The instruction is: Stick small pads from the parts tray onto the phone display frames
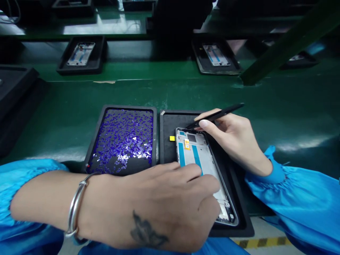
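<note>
A phone frame [198, 156] with blue strips lies in a black tray [170, 122] in front of me. My left hand [164, 205] lies across the lower half of the frame, fingers curled and pressing on it. My right hand [233, 136] pinches black tweezers [216, 115], whose tip rests at the frame's top edge. A small yellow piece [172, 138] sits on the tray just left of the frame. Left of this tray, a second black tray [122, 140] holds several tiny blue parts.
The trays rest on a green conveyor belt [278, 113]. Farther back, two more black trays [82, 55] [215, 56] each carry a phone frame. A dark block [16, 92] stands at the left edge. A green bar [287, 40] slants across the upper right.
</note>
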